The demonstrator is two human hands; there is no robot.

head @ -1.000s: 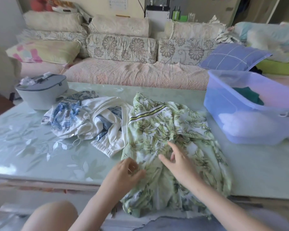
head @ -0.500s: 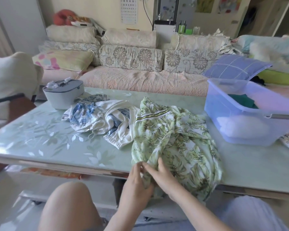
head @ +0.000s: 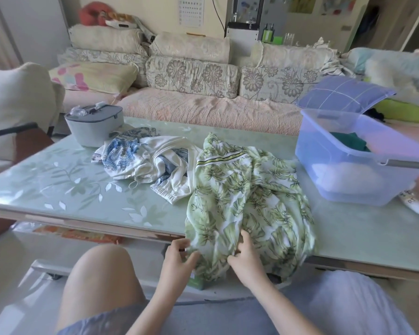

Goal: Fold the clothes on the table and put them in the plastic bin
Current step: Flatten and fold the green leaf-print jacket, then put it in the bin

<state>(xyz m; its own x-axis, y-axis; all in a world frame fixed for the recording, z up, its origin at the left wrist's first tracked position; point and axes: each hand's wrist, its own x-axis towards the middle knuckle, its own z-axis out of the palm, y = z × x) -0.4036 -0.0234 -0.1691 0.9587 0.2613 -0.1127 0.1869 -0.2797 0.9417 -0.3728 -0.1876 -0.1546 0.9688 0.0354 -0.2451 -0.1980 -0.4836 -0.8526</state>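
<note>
A green leaf-print garment lies spread on the table and hangs over its near edge. My left hand pinches its lower left hem just below the table edge. My right hand grips the same hem a little to the right, fingers curled into the fabric. A crumpled white and blue patterned garment lies to the left of it. The translucent blue plastic bin stands at the right, holding a dark green item and something white.
A grey lidded case sits at the table's back left. A small white tube lies by the bin's front right. A sofa with cushions runs behind the table. My knees are below the near edge.
Both hands slid down the green garment from the tabletop to its hem below the table edge, and have moved apart along that hem. The view pulled back.
</note>
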